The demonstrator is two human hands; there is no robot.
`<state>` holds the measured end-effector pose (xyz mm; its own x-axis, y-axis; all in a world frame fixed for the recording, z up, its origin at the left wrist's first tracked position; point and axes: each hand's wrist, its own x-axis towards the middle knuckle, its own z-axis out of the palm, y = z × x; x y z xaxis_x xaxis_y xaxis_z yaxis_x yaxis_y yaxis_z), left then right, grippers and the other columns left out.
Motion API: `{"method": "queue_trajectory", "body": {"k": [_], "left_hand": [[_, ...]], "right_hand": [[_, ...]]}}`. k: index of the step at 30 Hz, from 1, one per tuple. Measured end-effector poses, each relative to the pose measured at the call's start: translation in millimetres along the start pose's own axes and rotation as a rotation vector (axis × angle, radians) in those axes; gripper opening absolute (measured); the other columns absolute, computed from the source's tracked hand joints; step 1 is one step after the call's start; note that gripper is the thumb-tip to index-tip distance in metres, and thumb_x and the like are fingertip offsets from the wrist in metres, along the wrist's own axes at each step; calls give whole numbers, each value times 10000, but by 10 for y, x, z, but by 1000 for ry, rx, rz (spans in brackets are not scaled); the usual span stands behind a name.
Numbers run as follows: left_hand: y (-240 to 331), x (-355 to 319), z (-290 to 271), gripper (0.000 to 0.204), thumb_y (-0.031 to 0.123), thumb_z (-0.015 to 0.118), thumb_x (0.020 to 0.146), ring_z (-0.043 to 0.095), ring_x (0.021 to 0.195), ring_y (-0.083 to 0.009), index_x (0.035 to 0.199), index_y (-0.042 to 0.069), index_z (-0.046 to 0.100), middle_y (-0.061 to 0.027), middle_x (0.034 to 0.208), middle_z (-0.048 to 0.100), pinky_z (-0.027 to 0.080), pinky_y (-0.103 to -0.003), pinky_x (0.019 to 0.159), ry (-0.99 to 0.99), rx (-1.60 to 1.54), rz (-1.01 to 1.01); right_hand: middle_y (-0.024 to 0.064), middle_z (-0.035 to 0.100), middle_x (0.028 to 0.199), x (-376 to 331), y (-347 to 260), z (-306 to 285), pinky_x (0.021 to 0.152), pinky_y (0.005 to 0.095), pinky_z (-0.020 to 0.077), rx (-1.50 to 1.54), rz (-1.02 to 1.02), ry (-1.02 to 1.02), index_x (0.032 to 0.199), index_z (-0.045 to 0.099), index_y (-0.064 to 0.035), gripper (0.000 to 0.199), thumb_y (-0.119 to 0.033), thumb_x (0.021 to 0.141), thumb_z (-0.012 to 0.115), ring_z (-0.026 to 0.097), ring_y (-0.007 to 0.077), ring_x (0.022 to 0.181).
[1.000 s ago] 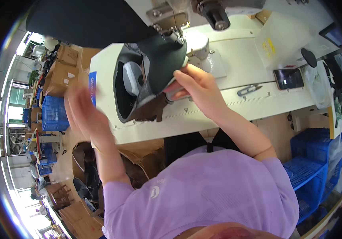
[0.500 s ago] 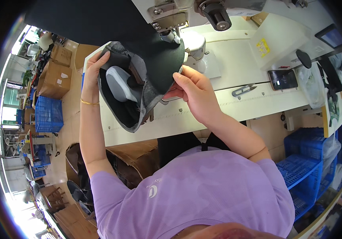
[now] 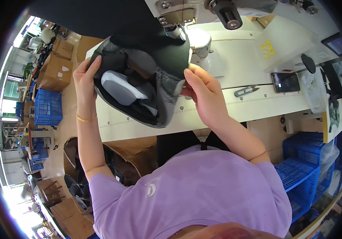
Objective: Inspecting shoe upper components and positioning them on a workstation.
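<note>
Pinching the edge of a black workpiece between thumb and fingers, the right hand appears right of the frame's centre; at centre left we find the left hand closed on the opposite rim, its thumb over the edge. We see the workpiece as a soft, pouch-like form, its mouth spread open: the outer face is smooth and black, the inner edge shows mottled grey, and a brownish patch lies within. Inside it, nearer the left hand, we note a smooth grey insert with a white band. The workpiece spans the space between the two hands in the upper middle of the frame, its lower edge hanging below both grips. Its upper right part reaches the needle area of a sewing machine at the top; whether the needle enters it, we cannot tell. Beneath, we observe a white table; on it, right of the right hand, lie small thread snips and, farther right, a dark phone. Blue crates stand at lower right.
</note>
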<state>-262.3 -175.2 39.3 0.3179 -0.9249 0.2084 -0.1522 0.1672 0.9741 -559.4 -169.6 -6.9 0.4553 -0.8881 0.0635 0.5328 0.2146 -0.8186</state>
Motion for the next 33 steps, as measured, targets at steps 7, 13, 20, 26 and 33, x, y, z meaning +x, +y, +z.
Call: {"method": "queue_trajectory", "body": {"k": [7,13,20,26,33], "left_hand": [[190,-266,95,197,40,637,861,633,796,-103,1031,-58,664,-85,924,689,482,-200,738,108,56,117],[170,-238,134,185,52,658,855,589,813,-76,1004,-55,679,-48,896,672,452,-192,768,123,86,186],[131,-194,167,172,37,658,851,573,807,-58,998,-49,682,-27,884,664,444,-182,761,147,71,205],[68,-162,128,160,40,655,855,537,770,-44,983,-50,686,8,827,631,422,-179,725,143,74,198],[53,-236,127,186,29,624,865,623,846,-107,1013,-75,666,-89,943,683,466,-199,783,152,59,197]], "right_hand": [[-12,588,944,-19,4,-32,817,244,443,-47,-60,53,1133,565,0,284,-214,988,448,522,42,869],[-24,559,897,109,-35,-45,789,233,431,-89,-75,65,1046,578,-3,281,-237,996,430,491,42,836],[-32,588,929,187,17,-112,726,184,416,-58,-81,97,1115,578,-15,283,-232,989,447,521,17,821],[-93,388,743,251,1,-77,609,183,305,-17,-118,173,955,575,-43,261,-275,987,460,320,11,683],[-94,364,749,258,-7,-110,622,188,283,-52,-133,147,911,557,-37,263,-273,985,468,291,14,706]]}}
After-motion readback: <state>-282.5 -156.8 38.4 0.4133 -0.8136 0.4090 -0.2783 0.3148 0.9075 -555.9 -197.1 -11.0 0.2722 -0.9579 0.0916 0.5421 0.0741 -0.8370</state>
